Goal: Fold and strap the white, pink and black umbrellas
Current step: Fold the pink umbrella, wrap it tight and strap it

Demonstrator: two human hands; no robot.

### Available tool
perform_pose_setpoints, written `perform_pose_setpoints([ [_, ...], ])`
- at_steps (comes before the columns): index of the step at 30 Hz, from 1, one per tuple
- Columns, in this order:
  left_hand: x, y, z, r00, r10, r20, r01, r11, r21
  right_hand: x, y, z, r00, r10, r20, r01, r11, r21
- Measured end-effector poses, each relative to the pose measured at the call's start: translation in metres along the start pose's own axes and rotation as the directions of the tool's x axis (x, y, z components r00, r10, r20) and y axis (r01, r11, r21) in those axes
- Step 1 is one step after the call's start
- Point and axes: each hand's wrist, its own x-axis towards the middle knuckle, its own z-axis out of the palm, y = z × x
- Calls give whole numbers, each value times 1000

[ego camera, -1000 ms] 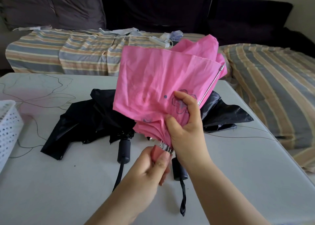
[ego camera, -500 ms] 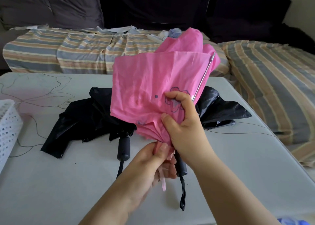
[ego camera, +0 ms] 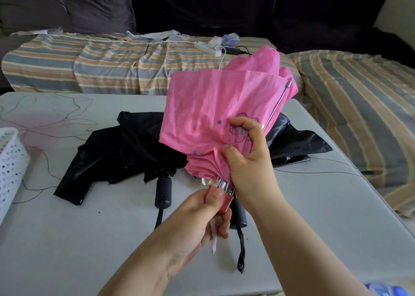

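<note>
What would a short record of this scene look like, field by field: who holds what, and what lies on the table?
held item: pink umbrella, collapsed, canopy loose and unstrapped
left hand: grips the pink handle
right hand: gathers the pink fabric near the base
exposed part: metal rib along the canopy's right edge
on the table: black umbrella, unfolded fabric spread out, behind the pink one
far left: white perforated basket
background: striped sofa cover with a power strip
white umbrella: not identifiable
</note>
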Motion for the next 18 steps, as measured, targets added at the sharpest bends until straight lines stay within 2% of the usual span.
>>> perform_pose_setpoints([
  [4, -1, -1, 1, 999, 48, -11, -47, 997, 63, -4, 2, 2, 999, 37, -19, -36, 998, 54],
  [9, 0, -1, 4, 996, 80, -49, -80, 997, -1, -9, 5, 9, 996, 37, 77, -37, 999, 4],
  [11, 0, -3, 3, 992, 104, -65, -103, 994, 22, -9, 7, 10, 993, 40, 115, -40, 999, -9],
  [15, 0, -5, -2, 989, 119, -91, -104, 982, 155, -9, 10, 8, 991, 37, 132, -30, 998, -52],
  [17, 1, -6, -4, 962, 213, -171, -146, 930, 337, -9, 12, 6, 996, 2, 92, 8, 994, -111],
  [18, 1, -6, -4, 926, 302, -227, -179, 881, 439, -10, 13, 5, 997, -6, 74, 17, 989, -147],
])
